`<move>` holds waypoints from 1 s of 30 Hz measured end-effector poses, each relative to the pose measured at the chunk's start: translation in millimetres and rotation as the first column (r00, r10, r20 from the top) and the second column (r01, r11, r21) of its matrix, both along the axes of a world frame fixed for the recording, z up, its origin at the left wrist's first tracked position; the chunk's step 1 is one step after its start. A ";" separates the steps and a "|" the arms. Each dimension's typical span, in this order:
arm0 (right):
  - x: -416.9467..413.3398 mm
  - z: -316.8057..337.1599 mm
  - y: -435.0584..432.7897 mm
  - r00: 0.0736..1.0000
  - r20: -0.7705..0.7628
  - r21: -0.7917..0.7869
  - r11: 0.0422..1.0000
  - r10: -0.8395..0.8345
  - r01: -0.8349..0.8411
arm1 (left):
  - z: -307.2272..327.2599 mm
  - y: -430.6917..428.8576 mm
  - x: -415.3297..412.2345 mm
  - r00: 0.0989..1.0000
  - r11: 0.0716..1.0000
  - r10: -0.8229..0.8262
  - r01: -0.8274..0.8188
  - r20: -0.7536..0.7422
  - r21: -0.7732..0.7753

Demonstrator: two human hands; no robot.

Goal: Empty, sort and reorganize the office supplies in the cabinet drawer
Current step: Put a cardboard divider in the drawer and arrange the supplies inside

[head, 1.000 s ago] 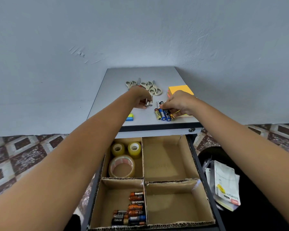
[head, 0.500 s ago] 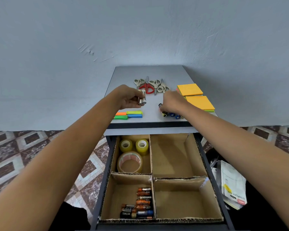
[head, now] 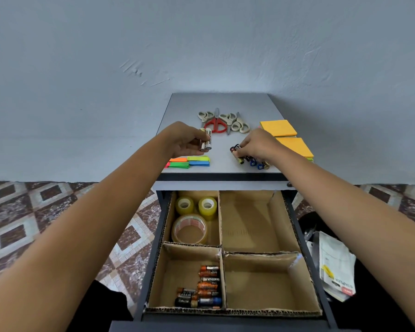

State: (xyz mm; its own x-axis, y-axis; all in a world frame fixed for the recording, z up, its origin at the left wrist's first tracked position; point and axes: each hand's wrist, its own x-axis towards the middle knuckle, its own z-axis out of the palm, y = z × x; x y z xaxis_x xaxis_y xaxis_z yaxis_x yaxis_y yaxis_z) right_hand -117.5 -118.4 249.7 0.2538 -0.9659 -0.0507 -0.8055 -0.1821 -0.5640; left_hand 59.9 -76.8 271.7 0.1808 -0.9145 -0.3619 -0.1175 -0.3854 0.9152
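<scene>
Left hand (head: 181, 140) fingers (head: 196, 135) pinch white batteries (head: 208, 139) (lettered); right hand (head: 258, 144) fingers (head: 246, 146) grip dark batteries (head: 235, 149).

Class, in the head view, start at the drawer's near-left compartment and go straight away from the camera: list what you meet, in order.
Batteries → large tape roll → two small tape rolls → coloured sticky flags → scissors.

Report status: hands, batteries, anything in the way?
Left hand grips white batteries. Right hand pinches loose batteries on cabinet top. Drawer open, battery compartment unobstructed.
</scene>
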 end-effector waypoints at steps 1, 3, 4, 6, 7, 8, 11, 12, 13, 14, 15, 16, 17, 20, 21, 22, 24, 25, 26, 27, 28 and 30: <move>-2.8 3.0 3.5 0.997 0.075 0.018 1.000 -0.003 0.002 | 0.6 2.3 0.6 1.000 1.000 -0.003 0.003 -0.009 -0.006; -9.3 7.2 8.7 0.971 0.236 0.056 0.998 -0.034 0.021 | 2.3 9.6 0.8 0.999 0.999 -0.017 0.015 -0.031 -0.038; -12.2 8.0 12.4 0.951 0.303 0.082 0.996 -0.055 0.032 | 3.2 15.7 0.1 0.999 0.998 -0.028 0.025 -0.046 -0.062; -16.7 8.6 22.2 0.909 0.407 0.154 0.988 -0.093 0.032 | 3.5 30.2 -1.0 0.995 0.993 -0.067 0.059 -0.076 -0.105; -18.2 7.9 28.4 0.884 0.455 0.192 0.981 -0.109 0.023 | 1.8 38.4 -1.2 0.991 0.989 -0.104 0.094 -0.084 -0.115; -19.6 7.0 35.4 0.858 0.500 0.224 0.975 -0.122 0.008 | -0.1 46.7 -0.8 0.985 0.983 -0.153 0.142 -0.082 -0.117; -23.4 -1.8 58.4 0.809 0.576 0.275 0.959 -0.115 -0.060 | -13.1 70.8 2.6 0.947 0.944 -0.322 0.322 0.007 -0.069; -23.6 -7.0 66.8 0.795 0.596 0.287 0.954 -0.111 -0.082 | -20.5 77.7 4.5 0.924 0.924 -0.378 0.381 0.064 -0.043; -24.1 -12.2 74.8 0.775 0.622 0.300 0.949 -0.115 -0.100 | -27.8 83.3 6.0 0.890 0.897 -0.436 0.442 0.133 -0.013; -23.8 -19.0 83.8 0.749 0.650 0.325 0.938 -0.129 -0.120 | -36.5 89.0 7.1 0.848 0.868 -0.491 0.497 0.198 0.026; -23.9 -26.3 91.7 0.718 0.680 0.351 0.925 -0.148 -0.142 | -45.1 93.8 7.9 0.802 0.835 -0.544 0.546 0.247 0.068; -24.3 -33.9 99.7 0.694 0.701 0.374 0.913 -0.163 -0.163 | -53.1 97.7 8.1 0.756 0.802 -0.592 0.587 0.279 0.113; -24.8 -43.0 107.7 0.678 0.714 0.399 0.898 -0.178 -0.185 | -62.1 102.8 7.6 0.718 0.776 -0.627 0.611 0.301 0.157; -28.3 -70.8 128.3 0.663 0.719 0.460 0.858 -0.209 -0.228 | -85.2 115.3 4.0 0.624 0.729 -0.679 0.637 0.386 0.252; -30.0 -80.4 133.6 0.665 0.713 0.476 0.850 -0.223 -0.225 | -93.5 118.2 2.6 0.578 0.714 -0.691 0.638 0.433 0.289; -31.3 -90.6 139.1 0.665 0.707 0.493 0.842 -0.242 -0.218 | -103.6 121.3 1.3 0.520 0.697 -0.704 0.637 0.484 0.330; -34.1 -109.0 148.8 0.672 0.694 0.507 0.838 -0.258 -0.202 | -121.5 126.6 -1.0 0.406 0.678 -0.707 0.620 0.579 0.394; -35.4 -117.2 153.5 0.681 0.686 0.502 0.844 -0.255 -0.190 | -128.9 129.7 -2.4 0.362 0.673 -0.705 0.611 0.610 0.415; -36.6 -124.3 157.8 0.686 0.682 0.493 0.852 -0.253 -0.177 | -136.6 131.4 -3.8 0.331 0.668 -0.707 0.603 0.625 0.436; -37.5 -130.9 161.9 0.683 0.682 0.488 0.858 -0.261 -0.159 | -144.2 134.0 -5.6 0.302 0.661 -0.712 0.593 0.634 0.461; -38.2 -136.0 165.0 0.669 0.689 0.485 0.864 -0.280 -0.138 | -150.8 135.9 -6.6 0.278 0.650 -0.723 0.585 0.633 0.485; -39.2 -143.3 169.9 0.622 0.717 0.481 0.870 -0.316 -0.112 | -163.5 140.2 -7.1 0.228 0.628 -0.738 0.576 0.635 0.524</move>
